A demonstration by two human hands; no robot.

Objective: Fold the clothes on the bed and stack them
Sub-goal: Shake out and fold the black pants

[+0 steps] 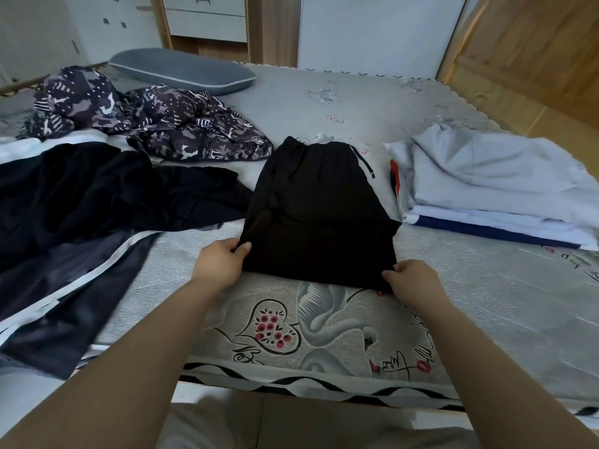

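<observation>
Black drawstring shorts lie folded on the grey bed, waistband away from me. My left hand pinches the near left corner of the shorts. My right hand pinches the near right corner. To the right sits a stack of folded light clothes, grey on top with white and navy beneath. Unfolded dark clothes with white stripes sprawl on the left. A crumpled camouflage-print garment lies behind them.
A grey pillow rests at the far left of the bed. White drawers and a wooden door stand beyond it. The near bed edge shows a swan and heart print.
</observation>
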